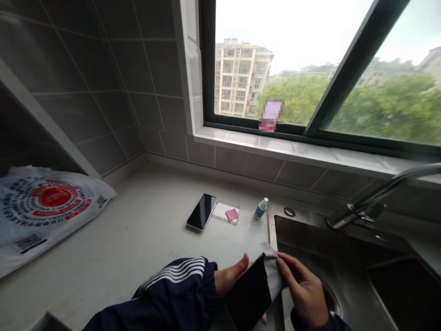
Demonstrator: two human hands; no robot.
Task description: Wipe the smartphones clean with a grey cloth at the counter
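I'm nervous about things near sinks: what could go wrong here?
The dark flat object in the left hand is beside the sink; if the grip slips, it might fall in. The small spray bottle stands near the sink's edge, so a bump could tip it.

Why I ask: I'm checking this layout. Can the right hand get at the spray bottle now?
Probably yes: the path from right hand to spray bottle looks unblocked, though that hand pinches the grey cloth.
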